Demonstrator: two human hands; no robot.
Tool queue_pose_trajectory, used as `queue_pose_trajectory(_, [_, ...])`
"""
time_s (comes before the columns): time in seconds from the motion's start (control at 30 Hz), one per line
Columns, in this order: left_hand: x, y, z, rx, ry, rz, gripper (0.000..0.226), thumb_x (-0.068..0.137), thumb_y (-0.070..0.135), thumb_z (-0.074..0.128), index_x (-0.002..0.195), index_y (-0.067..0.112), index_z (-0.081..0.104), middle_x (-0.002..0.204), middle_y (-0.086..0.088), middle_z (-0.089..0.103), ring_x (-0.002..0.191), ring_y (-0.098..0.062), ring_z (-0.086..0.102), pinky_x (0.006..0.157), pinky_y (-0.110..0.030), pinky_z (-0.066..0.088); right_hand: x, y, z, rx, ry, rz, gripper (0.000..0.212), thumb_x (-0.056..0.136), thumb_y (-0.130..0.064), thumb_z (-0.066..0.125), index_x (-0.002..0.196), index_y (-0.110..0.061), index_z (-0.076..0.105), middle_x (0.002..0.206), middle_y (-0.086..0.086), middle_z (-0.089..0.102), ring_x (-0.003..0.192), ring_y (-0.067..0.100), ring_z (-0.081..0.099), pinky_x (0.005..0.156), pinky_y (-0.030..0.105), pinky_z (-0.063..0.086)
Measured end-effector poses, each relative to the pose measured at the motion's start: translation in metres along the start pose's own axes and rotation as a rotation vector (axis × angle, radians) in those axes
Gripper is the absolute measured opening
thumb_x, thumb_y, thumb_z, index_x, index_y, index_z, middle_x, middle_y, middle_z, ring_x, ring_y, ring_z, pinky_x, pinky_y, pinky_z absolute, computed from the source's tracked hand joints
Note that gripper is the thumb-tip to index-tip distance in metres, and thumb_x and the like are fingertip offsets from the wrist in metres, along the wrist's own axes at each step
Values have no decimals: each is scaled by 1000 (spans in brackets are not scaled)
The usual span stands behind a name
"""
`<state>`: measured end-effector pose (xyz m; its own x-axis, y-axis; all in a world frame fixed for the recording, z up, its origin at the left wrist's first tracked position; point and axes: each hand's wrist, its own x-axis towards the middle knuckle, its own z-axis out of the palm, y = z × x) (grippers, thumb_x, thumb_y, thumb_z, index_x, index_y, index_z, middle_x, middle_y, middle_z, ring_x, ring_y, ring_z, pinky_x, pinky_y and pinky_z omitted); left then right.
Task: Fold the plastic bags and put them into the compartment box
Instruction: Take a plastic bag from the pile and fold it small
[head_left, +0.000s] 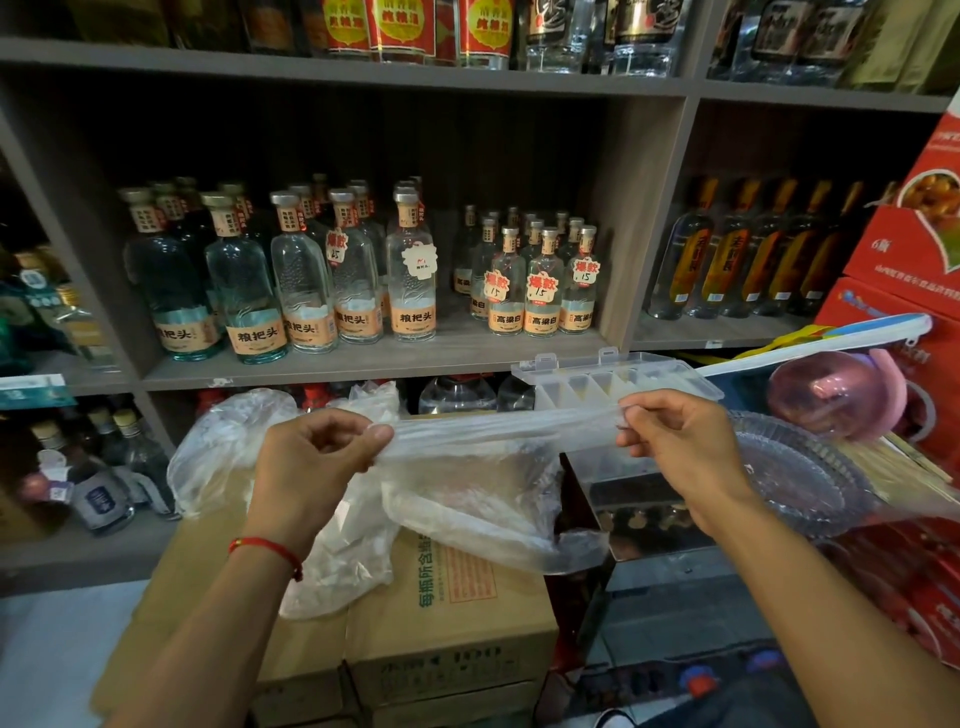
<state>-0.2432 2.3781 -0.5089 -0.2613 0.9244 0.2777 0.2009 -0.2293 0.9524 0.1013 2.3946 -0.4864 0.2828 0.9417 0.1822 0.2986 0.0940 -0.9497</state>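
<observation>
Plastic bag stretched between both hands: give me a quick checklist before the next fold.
1. Left hand pinches one end of the plastic bag: ok.
2. Right hand pinches the other end: ok.
3. Bag drawn into a narrow strip: upper edge ok, lower part hangs loose, not ok.
4. Compartment box lid open: ok.
5. Free compartment available: cannot tell.
6. Remaining bags on the cardboard carton, within view: ok.

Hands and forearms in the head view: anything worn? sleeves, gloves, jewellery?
Both forearms are bare, with no sleeves in view and no gloves. The left hand has a thin red string bracelet round its wrist, with a small knot or bead. The right hand and its wrist carry nothing: no watch, no rings visible.
</observation>
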Motion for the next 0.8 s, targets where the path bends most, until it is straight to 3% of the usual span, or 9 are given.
queue_pose_trajectory(0.2, [2, -3, -4, -140, -73, -22, 20, 77, 39, 79, 85, 21, 76, 83, -4, 74, 77, -16, 69, 74, -27, 59, -2, -2, -2, -62, -47, -44, 24, 101, -3, 63, 96, -24, 75, 87, 5, 76, 72, 10, 72, 65, 20, 60])
queue_pose_trajectory(0.3, [3, -1, 4, -346, -14, -65, 9, 90, 26, 73, 84, 21, 74, 84, -2, 71, 82, -20, 64, 81, -35, 55, -4, -6, 0, -7, -98, -25, 21, 102, -2, 61, 97, -17, 75, 84, 5, 76, 73, 13, 73, 63, 21, 59])
queue_pose_trajectory(0.43, [3, 3, 11, -415, 121, -29, 17, 102, 15, 61, 87, 19, 66, 72, -4, 63, 64, -17, 63, 62, -28, 59, -8, -12, 7, 153, -138, 18, 16, 101, -1, 61, 101, -10, 73, 80, 8, 77, 65, 14, 67, 60, 22, 58])
queue_pose_trajectory(0.57, [1, 2, 17, -248, 246, 71, 14, 106, 25, 58, 98, 14, 55, 54, -5, 55, 40, -10, 47, 38, -20, 40, -10, -15, 12, 167, -148, -16, 18, 103, -5, 61, 108, -15, 75, 79, 5, 76, 69, 13, 67, 64, 22, 58])
queue_pose_trajectory(0.67, [0, 2, 17, -200, 266, 114, 15, 106, 25, 58, 98, 13, 54, 58, -14, 47, 36, -10, 41, 35, -20, 35, -12, -17, 16, 209, -172, -5, 14, 101, -9, 64, 109, -12, 75, 80, 6, 76, 69, 15, 68, 64, 22, 59])
queue_pose_trajectory(0.8, [0, 1, 14, -138, 275, 122, 18, 104, 36, 59, 97, 20, 56, 51, -1, 55, 35, -13, 42, 34, -23, 35, -12, -16, 19, 151, -148, -37, 9, 99, -13, 69, 105, -9, 75, 75, 7, 76, 65, 14, 68, 61, 20, 57])
